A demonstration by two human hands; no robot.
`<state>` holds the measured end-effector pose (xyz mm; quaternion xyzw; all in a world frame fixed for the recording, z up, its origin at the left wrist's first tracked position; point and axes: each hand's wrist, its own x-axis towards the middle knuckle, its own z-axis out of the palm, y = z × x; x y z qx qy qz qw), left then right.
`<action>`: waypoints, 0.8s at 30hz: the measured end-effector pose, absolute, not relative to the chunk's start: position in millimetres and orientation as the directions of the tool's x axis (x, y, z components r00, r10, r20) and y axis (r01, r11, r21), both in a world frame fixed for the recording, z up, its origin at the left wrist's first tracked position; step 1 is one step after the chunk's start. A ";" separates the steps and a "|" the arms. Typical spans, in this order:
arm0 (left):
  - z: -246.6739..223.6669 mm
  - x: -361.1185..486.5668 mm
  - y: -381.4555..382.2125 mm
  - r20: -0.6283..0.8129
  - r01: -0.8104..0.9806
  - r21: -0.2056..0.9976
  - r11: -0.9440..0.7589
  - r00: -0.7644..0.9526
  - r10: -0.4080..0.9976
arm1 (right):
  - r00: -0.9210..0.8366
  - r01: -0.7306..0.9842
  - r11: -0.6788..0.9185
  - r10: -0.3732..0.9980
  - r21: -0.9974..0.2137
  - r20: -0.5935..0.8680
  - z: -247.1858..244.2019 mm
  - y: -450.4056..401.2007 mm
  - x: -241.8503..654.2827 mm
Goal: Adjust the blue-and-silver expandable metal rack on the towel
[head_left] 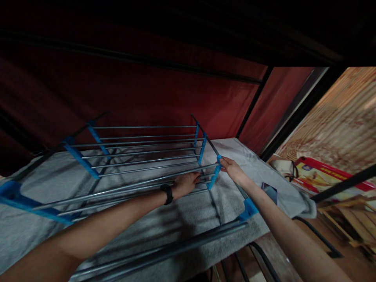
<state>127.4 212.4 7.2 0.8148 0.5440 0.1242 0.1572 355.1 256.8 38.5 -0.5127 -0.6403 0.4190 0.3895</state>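
A rack of grey metal tubes [147,159] joined by blue plastic brackets [81,159] lies on its side on a grey cloth. My left hand [185,184], with a dark watch on the wrist, is closed around the tubes near the right end of the nearer tier. My right hand [232,169] pinches the top of the blue bracket [214,176] where the tubes of that tier end. Nearer to me, more tubes [164,250] run to a blue corner piece [248,210] beneath my right forearm.
The grey cloth [182,223] covers the surface under the rack. A phone-like dark object [269,192] lies right of my right forearm. Behind stands a dark frame with red panels [147,94]. At the right are a red and yellow box [323,176] and a wooden stool [357,221].
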 end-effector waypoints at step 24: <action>12.7 124.5 220.3 0.082 0.771 0.450 -0.450 0.466 0.881 | -0.166 0.335 0.141 0.982 -0.932 0.089 33.6 262.6 357.8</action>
